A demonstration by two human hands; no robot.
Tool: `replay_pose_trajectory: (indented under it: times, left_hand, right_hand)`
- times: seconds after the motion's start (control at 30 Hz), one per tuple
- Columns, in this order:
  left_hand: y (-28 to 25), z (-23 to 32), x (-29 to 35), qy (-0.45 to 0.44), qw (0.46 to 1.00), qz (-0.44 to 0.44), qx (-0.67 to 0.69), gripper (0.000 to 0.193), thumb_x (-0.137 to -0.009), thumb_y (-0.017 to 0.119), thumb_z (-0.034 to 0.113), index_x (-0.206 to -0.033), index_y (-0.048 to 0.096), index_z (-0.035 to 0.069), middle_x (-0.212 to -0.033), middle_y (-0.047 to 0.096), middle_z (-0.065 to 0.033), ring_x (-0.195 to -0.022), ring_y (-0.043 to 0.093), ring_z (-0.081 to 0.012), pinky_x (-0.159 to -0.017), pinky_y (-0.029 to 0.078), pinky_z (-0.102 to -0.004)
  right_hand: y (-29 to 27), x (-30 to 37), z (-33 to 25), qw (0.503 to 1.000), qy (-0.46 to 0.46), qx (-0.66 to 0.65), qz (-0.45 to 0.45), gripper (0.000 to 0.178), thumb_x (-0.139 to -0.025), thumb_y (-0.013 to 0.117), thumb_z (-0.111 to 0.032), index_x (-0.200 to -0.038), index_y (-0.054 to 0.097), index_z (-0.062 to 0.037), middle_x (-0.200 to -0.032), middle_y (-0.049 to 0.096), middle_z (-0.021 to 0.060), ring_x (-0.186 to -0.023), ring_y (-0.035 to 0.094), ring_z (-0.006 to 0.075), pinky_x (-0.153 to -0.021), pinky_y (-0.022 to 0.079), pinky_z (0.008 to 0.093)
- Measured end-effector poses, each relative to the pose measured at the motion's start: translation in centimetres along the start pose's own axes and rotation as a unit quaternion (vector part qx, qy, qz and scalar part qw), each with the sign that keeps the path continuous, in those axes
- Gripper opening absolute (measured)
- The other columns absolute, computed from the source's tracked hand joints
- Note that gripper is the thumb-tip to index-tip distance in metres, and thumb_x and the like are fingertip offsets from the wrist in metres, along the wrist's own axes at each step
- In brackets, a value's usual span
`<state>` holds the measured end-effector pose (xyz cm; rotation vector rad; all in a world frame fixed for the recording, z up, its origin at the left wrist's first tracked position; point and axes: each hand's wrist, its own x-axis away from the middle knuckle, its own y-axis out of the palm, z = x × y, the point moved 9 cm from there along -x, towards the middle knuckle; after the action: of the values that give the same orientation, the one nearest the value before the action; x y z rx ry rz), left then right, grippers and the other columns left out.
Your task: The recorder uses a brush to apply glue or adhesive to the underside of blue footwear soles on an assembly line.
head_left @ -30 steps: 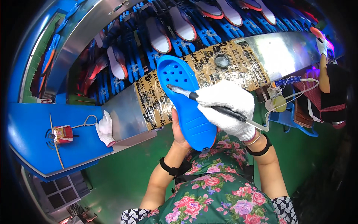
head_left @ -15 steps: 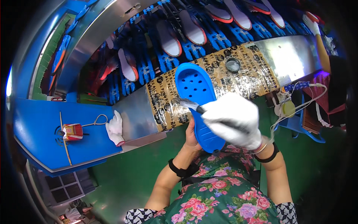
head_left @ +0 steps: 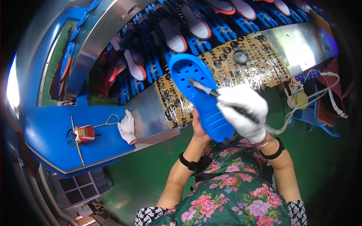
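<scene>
My bare left hand (head_left: 200, 126) wraps round the near left side of a blue clog-like shoe (head_left: 215, 121) with round holes at its far end and ridges near the heel. It tilts above the edge of the bench in front of me. In a white knitted glove, my right hand (head_left: 243, 111) grips a small brush (head_left: 203, 88) with a dark handle. The brush tip lies over the holed part, apparently touching it. The glove hides most of the handle, and the shoe covers some left fingers.
A metal ledge (head_left: 301, 43) wrapped partly in taped brown paper holds a small round dish (head_left: 240, 56). Beyond it, several shoes (head_left: 172, 35) sit in a row on blue racks. On the left, a blue table (head_left: 49, 135) bears a red box (head_left: 85, 133) beside a white glove (head_left: 127, 127).
My right hand has moved the brush tip from the shoe's middle edge to its holed end. The view has shifted, and the shoe has turned slightly.
</scene>
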<state>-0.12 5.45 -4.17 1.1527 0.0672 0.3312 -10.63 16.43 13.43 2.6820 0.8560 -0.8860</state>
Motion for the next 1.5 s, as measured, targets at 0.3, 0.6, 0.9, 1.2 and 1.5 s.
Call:
replay_pose_trajectory:
  times: [0.3, 0.6, 0.9, 1.2, 1.5]
  left_hand:
    - [4.1, 2.0, -2.1, 0.019, 0.979, -0.072, 0.191, 0.101, -0.091, 0.04, 0.082, -0.159, 0.026, 0.009, -0.155, 0.043, -0.0219, -0.139, 0.048, -0.0383, -0.116, 0.04, -0.0549]
    - [4.7, 2.7, -2.8, 0.049, 0.995, -0.019, 0.087, 0.107, -0.086, 0.052, 0.082, -0.157, 0.03, 0.005, -0.145, 0.053, -0.0202, -0.13, 0.055, -0.0445, -0.109, 0.044, -0.0632]
    - [4.7, 3.4, -3.6, 0.041, 0.998, -0.043, -0.023, 0.108, -0.083, 0.054, 0.084, -0.154, 0.033, 0.005, -0.138, 0.057, -0.0224, -0.123, 0.059, -0.0464, -0.102, 0.051, -0.0611]
    - [5.8, 3.4, -3.3, -0.005, 0.994, -0.094, 0.05, 0.103, -0.085, 0.062, 0.076, -0.155, 0.029, 0.009, -0.142, 0.052, -0.0238, -0.125, 0.055, -0.0463, -0.1, 0.051, -0.0645]
    - [5.6, 3.4, -3.6, -0.001, 0.992, -0.095, 0.079, 0.102, -0.085, 0.066, 0.068, -0.16, 0.024, 0.013, -0.159, 0.036, -0.0168, -0.131, 0.049, -0.0512, -0.099, 0.05, -0.0667]
  right_hand:
    - [0.1, 0.5, 1.8, 0.999, 0.02, -0.035, -0.014, 0.018, -0.079, 0.079, -0.002, -0.097, 0.077, -0.005, -0.102, 0.076, 0.0137, -0.091, 0.073, 0.0265, -0.083, 0.057, 0.0401]
    - [0.3, 2.0, 2.0, 0.998, 0.029, -0.056, -0.026, 0.013, -0.081, 0.079, -0.001, -0.093, 0.076, -0.0057, -0.095, 0.076, 0.0107, -0.089, 0.073, 0.0217, -0.08, 0.057, 0.0363]
    - [1.4, 2.2, 1.3, 0.992, 0.018, -0.055, -0.111, 0.018, -0.08, 0.081, -0.01, -0.098, 0.079, -0.0113, -0.098, 0.076, 0.007, -0.09, 0.074, 0.0256, -0.081, 0.058, 0.0377]
    - [1.6, 3.4, 1.3, 0.986, 0.018, -0.061, -0.153, 0.015, -0.08, 0.082, -0.008, -0.095, 0.078, -0.0107, -0.096, 0.076, 0.0061, -0.09, 0.073, 0.0244, -0.079, 0.058, 0.0366]
    - [1.4, 4.6, 1.4, 0.977, 0.07, -0.104, -0.174, 0.018, -0.08, 0.082, -0.008, -0.098, 0.077, -0.0097, -0.097, 0.076, 0.0082, -0.088, 0.073, 0.0235, -0.079, 0.058, 0.0361]
